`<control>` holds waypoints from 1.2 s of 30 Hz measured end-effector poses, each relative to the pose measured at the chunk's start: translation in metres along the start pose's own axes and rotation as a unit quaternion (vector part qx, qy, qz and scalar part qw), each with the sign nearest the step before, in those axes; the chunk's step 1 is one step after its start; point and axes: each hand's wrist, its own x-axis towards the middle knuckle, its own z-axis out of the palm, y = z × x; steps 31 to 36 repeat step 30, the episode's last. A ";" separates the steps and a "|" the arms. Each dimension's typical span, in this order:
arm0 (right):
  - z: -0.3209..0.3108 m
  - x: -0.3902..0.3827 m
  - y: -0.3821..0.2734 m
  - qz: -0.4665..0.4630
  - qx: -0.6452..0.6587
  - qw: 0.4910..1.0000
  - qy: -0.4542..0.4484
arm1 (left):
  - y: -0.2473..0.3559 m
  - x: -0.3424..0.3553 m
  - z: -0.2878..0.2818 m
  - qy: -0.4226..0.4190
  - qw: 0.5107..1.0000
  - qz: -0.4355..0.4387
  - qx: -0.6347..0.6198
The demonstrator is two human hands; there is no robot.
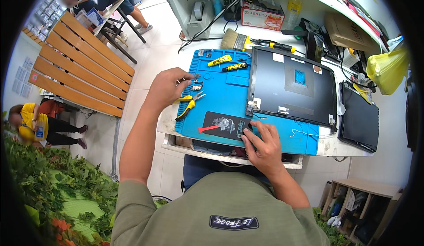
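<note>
At the left side of the blue work mat (221, 97), my left hand (167, 86) is closed in a pinch at a small metal part (197, 76). Another small metal piece (197, 87) lies just below those fingertips. Yellow-and-black pliers (191, 105) rest near that hand, jaws apart. My right hand (265, 148) is open, its fingers loosely stretched over the right end of a black card (236, 124). Grey paste (224, 123) and a red spatula (208, 128) lie on the card. Beyond sits a black laptop lid (293, 85), its hinge corner close to my right fingers.
Two glue tubes, one yellow (219, 60) and one black (234, 67), lie at the mat's back. A wide brush (234, 40) and screwdriver (282, 47) lie behind. Another black laptop part (358, 116) is at right. An open drawer (207, 148) juts out below the mat.
</note>
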 end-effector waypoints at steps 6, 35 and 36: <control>-0.015 -0.021 -0.003 0.006 0.026 0.999 0.028 | -0.003 0.028 0.015 -0.036 0.997 -0.007 0.072; -0.082 0.030 -0.024 0.184 0.344 0.912 -0.123 | 0.115 -0.064 0.052 -0.166 0.842 -0.002 -0.514; -0.082 0.030 -0.024 0.184 0.344 0.912 -0.123 | 0.115 -0.064 0.052 -0.166 0.842 -0.002 -0.514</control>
